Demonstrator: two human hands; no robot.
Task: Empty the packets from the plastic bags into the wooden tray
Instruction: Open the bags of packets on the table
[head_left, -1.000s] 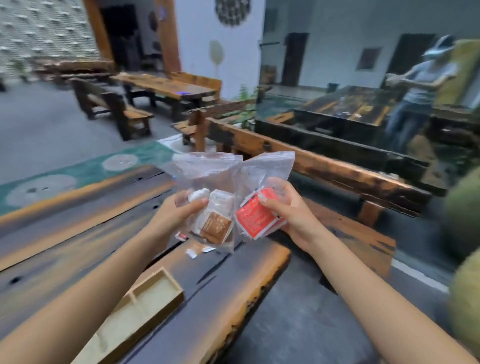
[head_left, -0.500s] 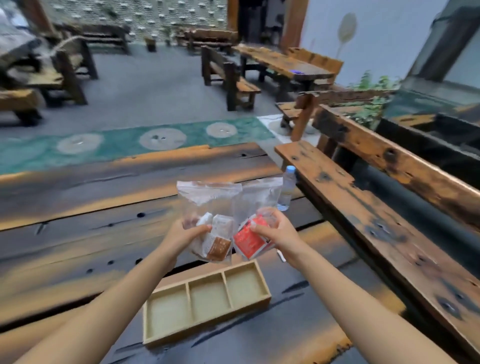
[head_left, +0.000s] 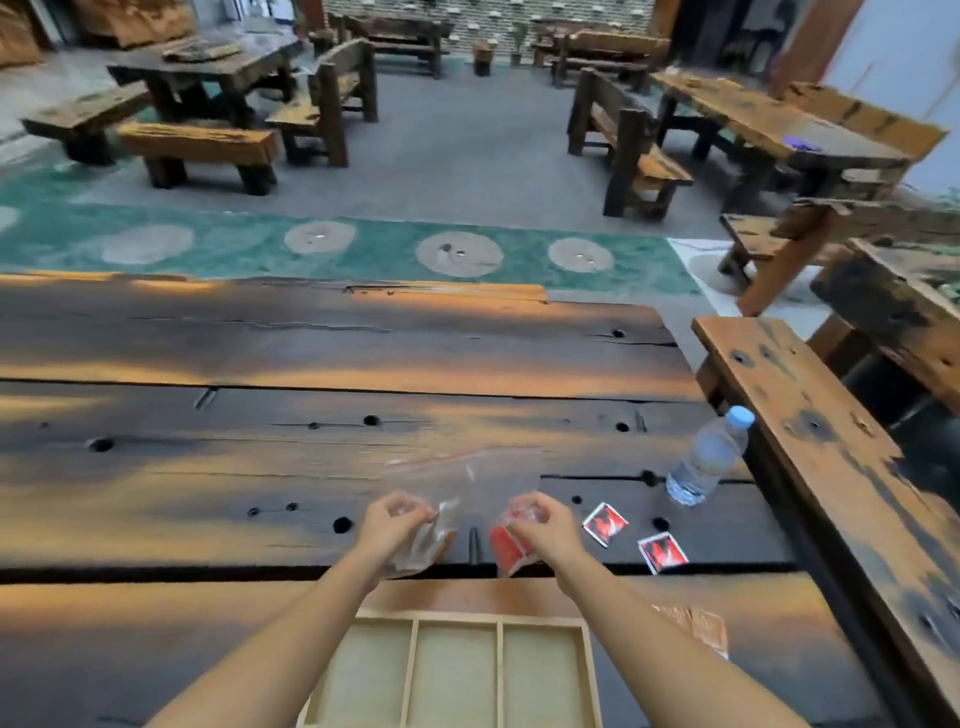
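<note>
Holding two clear plastic bags above the counter (head_left: 311, 467), the hands work side by side: the left hand (head_left: 389, 530) pinches the bag of pale and brown packets (head_left: 431, 535), the right hand (head_left: 543, 530) pinches the bag of red packets (head_left: 506, 548). Both bags hang just beyond the wooden tray (head_left: 457, 670), whose three compartments sit bare at the near edge, between the forearms. Right of the hands lie two loose red-and-black packets (head_left: 605, 524), their print too blurred to read; a third, brownish bag (head_left: 696, 626) lies beside the right forearm. A water bottle (head_left: 709, 457) stands near the counter's right edge, next to a bench (head_left: 810, 441). Leftward the planks are open.
</note>
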